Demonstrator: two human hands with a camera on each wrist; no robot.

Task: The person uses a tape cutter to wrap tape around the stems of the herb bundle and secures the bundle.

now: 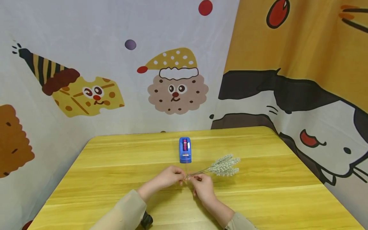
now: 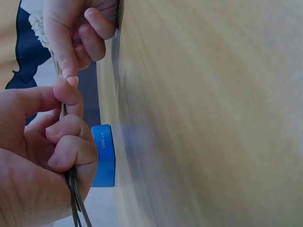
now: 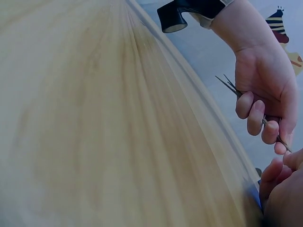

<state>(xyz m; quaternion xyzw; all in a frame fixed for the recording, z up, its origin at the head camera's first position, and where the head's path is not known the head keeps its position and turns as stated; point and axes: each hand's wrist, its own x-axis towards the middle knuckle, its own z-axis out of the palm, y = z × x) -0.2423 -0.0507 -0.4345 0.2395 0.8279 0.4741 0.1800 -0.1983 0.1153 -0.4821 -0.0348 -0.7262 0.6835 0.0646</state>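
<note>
A bunch of dried flowers with pale green heads (image 1: pixel 225 165) lies slantwise over the table, its heads to the right. My left hand (image 1: pixel 171 176) grips the thin stems (image 2: pixel 75 201), fingers curled round them; their cut ends stick out past the palm. Close beside it, fingertips almost meeting, my right hand (image 1: pixel 204 188) pinches the stems nearer the heads. A blue tape dispenser (image 1: pixel 185 150) with a pink core stands just beyond the hands. From its front a faint, see-through strip (image 1: pixel 187 167) reaches toward the stems at my fingertips.
The wood-grain table (image 1: pixel 115 166) has its far edge against a curtain (image 1: pixel 129 19) printed with cartoon figures. A black wrist camera (image 3: pixel 172 18) sits at the left wrist, low over the table.
</note>
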